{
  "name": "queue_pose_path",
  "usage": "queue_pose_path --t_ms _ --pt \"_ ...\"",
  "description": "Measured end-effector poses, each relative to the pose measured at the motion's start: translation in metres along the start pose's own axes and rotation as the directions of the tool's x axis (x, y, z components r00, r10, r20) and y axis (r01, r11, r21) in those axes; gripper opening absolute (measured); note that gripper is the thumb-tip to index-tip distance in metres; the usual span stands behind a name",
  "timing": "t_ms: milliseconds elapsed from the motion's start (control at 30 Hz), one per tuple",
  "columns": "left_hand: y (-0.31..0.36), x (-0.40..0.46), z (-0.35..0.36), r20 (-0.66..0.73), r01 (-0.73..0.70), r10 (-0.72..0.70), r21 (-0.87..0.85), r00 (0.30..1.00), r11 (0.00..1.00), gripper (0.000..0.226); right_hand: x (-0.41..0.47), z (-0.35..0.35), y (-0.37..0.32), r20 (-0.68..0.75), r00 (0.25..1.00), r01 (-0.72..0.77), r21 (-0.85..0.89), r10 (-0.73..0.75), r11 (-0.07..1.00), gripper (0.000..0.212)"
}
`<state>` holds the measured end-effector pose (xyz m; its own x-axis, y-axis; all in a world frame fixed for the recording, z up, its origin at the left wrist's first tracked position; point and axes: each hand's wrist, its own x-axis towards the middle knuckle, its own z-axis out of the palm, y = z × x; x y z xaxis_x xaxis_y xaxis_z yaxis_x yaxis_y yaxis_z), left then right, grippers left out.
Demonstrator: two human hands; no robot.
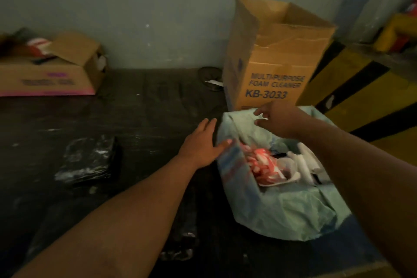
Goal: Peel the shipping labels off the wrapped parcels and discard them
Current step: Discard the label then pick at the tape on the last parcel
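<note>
Two empty hands, left and right, fingers spread, over one crinkled plastic bag; one glossy black-wrapped parcel; two cardboard boxes.

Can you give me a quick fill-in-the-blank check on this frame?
1. Both hands reach over the pale green ____ holding crumpled scraps.
2. The tall cardboard box reads "Multi-Purpose Foam ____".
3. The black wrapped parcel lies to the ____ of the left hand.
4. The right hand holds ____.

Missing words: bag; Cleaner; left; nothing
</note>
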<state>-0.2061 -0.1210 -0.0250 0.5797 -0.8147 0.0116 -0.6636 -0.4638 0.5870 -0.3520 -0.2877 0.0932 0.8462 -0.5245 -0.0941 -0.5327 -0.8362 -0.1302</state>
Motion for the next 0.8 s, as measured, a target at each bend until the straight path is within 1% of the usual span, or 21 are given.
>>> queue_pose_path --t_ms 133,233,333,433,533,667,800 --pt "-0.101 -0.031 -0.060 -0.049 0.165 -0.159 0.161 0.986 0.973 0.090 0.036 0.016 -0.099 0.012 0.988 0.152 -0.033 -0.152 0.988 0.039" --pt "-0.179 -0.064 -0.101 -0.043 0.274 -0.272 0.243 0.961 0.930 0.092 0.062 0.047 -0.176 0.066 0.972 0.221 0.056 -0.225 0.974 0.038" --pt "-0.249 -0.094 -0.134 -0.016 0.327 -0.335 0.271 0.942 0.905 0.093 0.082 0.087 -0.247 0.136 0.949 0.271 0.103 -0.284 0.957 0.038" --pt "-0.310 -0.111 -0.153 0.037 0.347 -0.375 0.305 0.926 0.887 0.096 0.100 0.129 -0.306 0.193 0.925 0.306 0.134 -0.327 0.943 0.037" --pt "-0.354 -0.114 -0.156 0.070 0.365 -0.402 0.302 0.913 0.881 0.100 0.114 0.166 -0.348 0.226 0.919 0.294 0.154 -0.324 0.943 0.035" --pt "-0.385 -0.102 -0.148 0.074 0.327 -0.361 0.284 0.930 0.901 0.102 0.123 0.202 -0.382 0.268 0.917 0.256 0.171 -0.295 0.951 0.033" --pt "-0.392 -0.083 -0.143 0.087 0.271 -0.305 0.281 0.948 0.921 0.101 0.131 0.217 -0.395 0.247 0.932 0.230 0.160 -0.265 0.960 0.027"
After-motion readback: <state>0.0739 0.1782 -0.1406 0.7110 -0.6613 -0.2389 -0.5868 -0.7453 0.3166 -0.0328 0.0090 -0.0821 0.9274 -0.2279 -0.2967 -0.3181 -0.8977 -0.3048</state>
